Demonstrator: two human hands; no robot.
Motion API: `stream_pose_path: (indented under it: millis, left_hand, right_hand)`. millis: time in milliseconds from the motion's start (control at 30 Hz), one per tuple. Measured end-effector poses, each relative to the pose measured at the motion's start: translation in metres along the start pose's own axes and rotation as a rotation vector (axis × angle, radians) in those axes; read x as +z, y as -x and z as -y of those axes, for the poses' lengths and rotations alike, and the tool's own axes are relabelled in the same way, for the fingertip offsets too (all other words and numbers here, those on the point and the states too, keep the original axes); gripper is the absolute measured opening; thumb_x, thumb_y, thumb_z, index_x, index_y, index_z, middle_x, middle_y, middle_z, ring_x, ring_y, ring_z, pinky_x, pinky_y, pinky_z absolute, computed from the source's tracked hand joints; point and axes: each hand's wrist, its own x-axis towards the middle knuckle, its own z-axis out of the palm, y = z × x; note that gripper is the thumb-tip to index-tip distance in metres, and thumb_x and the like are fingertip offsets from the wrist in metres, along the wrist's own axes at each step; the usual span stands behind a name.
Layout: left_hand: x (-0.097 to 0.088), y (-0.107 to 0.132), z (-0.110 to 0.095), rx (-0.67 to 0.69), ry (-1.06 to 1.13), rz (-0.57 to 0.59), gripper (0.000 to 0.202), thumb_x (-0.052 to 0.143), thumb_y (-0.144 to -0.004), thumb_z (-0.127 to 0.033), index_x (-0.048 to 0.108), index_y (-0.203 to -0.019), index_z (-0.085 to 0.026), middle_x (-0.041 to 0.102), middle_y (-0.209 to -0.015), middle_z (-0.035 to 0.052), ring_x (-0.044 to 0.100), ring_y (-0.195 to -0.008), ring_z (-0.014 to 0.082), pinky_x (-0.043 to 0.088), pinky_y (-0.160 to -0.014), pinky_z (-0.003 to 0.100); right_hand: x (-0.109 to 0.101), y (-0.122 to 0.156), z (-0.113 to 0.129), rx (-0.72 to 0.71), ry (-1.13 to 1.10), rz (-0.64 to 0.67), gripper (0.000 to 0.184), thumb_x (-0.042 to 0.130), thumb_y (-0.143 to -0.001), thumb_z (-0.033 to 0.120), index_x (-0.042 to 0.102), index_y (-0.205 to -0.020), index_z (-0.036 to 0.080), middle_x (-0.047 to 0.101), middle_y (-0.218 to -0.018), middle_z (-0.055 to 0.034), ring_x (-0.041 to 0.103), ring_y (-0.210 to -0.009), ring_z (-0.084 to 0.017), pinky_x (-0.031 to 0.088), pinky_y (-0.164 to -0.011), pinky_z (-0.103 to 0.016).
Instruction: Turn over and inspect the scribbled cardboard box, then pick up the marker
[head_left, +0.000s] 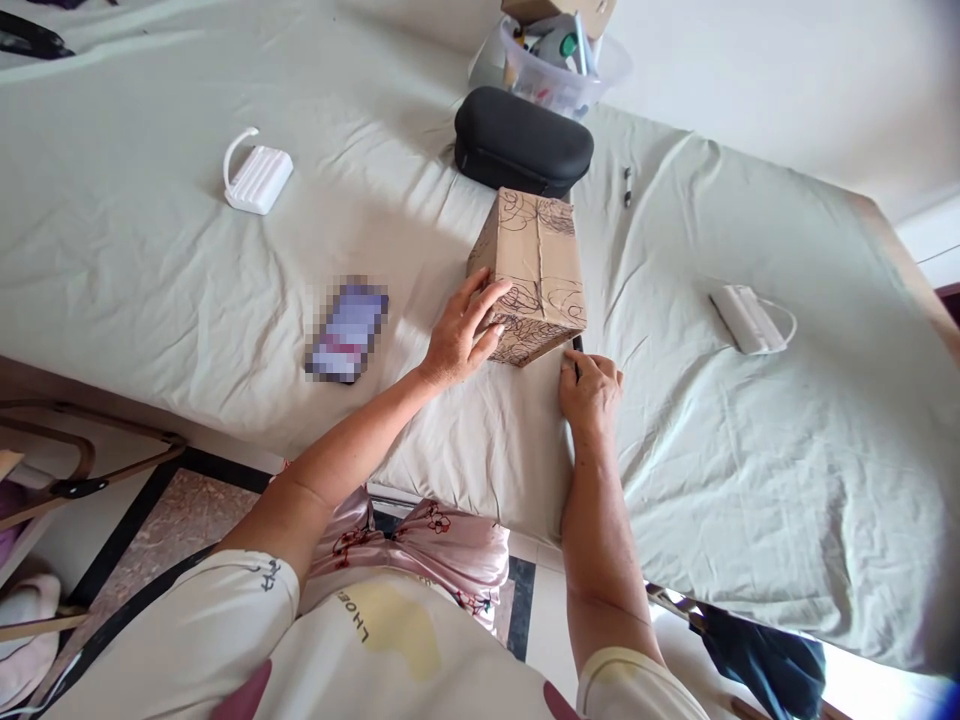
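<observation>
A brown cardboard box point(541, 255) covered in dark looping scribbles stands on the pale green sheet in front of me. Against its near left corner rests my left hand point(466, 330), gripping the edge with fingers apart across the top and sides. My right hand point(591, 390) is closed around a slim black pen point(577, 345), just below the box's near right corner. Most of the pen is hidden by the fingers, and I cannot tell whether its tip touches the box.
Behind the box lies a black hard case point(523, 140), with a filled clear plastic tub point(555, 85) beyond. A phone point(349, 332) lies left. White corded blocks sit at left point(259, 180) and right point(748, 320). A small black-and-white stick point(627, 187) lies at the back right.
</observation>
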Motion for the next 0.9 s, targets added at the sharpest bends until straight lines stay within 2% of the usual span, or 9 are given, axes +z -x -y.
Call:
stream_pose_path:
  millis: [167,267,433,533,667,800,900]
  left_hand:
    - [-0.002,0.001,0.005,0.022,-0.012,0.028,0.064,0.041,-0.111,-0.062,0.035,-0.167,-0.032,0.039,-0.175,0.012,0.043,-0.161,0.0309,0.036,-0.136,0.049]
    - [-0.003,0.001,0.006,0.021,-0.011,0.037,0.064,0.041,-0.111,-0.062,0.033,-0.167,-0.033,0.039,-0.175,0.0118,0.042,-0.162,0.0304,0.034,-0.136,0.048]
    - [-0.003,0.001,0.008,0.015,-0.018,0.041,0.065,0.041,-0.11,-0.064,0.032,-0.168,-0.035,0.039,-0.175,0.0106,0.041,-0.163,0.0312,0.032,-0.137,0.049]
    - [-0.004,0.001,0.007,0.031,-0.023,0.027,0.064,0.042,-0.111,-0.063,0.032,-0.168,-0.035,0.04,-0.174,0.0109,0.043,-0.162,0.0304,0.035,-0.136,0.049]
    - [-0.004,0.001,0.008,0.04,-0.019,0.017,0.064,0.043,-0.111,-0.062,0.03,-0.168,-0.036,0.04,-0.173,0.0111,0.043,-0.162,0.0302,0.036,-0.136,0.05]
    - [-0.005,0.001,0.01,0.039,-0.004,0.031,0.066,0.043,-0.111,-0.062,0.027,-0.17,-0.038,0.039,-0.174,0.0098,0.041,-0.163,0.0302,0.034,-0.137,0.05]
    - [-0.005,0.002,0.011,0.038,0.002,0.038,0.067,0.043,-0.111,-0.062,0.026,-0.17,-0.039,0.038,-0.175,0.0094,0.041,-0.163,0.0304,0.033,-0.138,0.05]
  right_hand:
    - [-0.004,-0.003,0.006,0.05,-0.052,0.049,0.042,0.053,-0.093,0.038,0.086,-0.112,0.022,0.071,-0.097,-0.0128,0.061,-0.096,-0.03,0.055,-0.096,-0.051]
    - [-0.007,-0.003,0.007,0.074,-0.059,0.073,0.046,0.045,-0.092,0.03,0.086,-0.113,0.02,0.072,-0.097,-0.0133,0.063,-0.1,-0.03,0.056,-0.095,-0.049]
    - [-0.013,-0.001,0.007,-0.014,-0.053,0.139,0.054,0.044,-0.086,0.018,0.083,-0.123,0.024,0.071,-0.107,-0.0124,0.065,-0.099,-0.028,0.056,-0.093,-0.046]
    - [-0.019,-0.001,0.009,-0.05,-0.01,0.211,0.054,0.044,-0.087,0.018,0.083,-0.125,0.026,0.071,-0.112,-0.0134,0.066,-0.104,-0.03,0.055,-0.095,-0.048]
    - [-0.024,-0.002,0.011,-0.099,-0.029,0.291,0.046,0.049,-0.089,0.021,0.083,-0.119,0.028,0.071,-0.106,-0.0119,0.067,-0.102,-0.031,0.055,-0.093,-0.047]
    - [-0.022,0.0,0.012,-0.085,-0.074,0.249,0.038,0.05,-0.09,0.021,0.079,-0.113,0.027,0.07,-0.099,-0.0096,0.064,-0.091,-0.027,0.053,-0.087,-0.042]
    - [-0.022,0.0,0.016,-0.032,-0.14,0.119,0.032,0.048,-0.094,0.024,0.072,-0.116,0.024,0.069,-0.102,-0.0098,0.063,-0.092,-0.026,0.054,-0.089,-0.043]
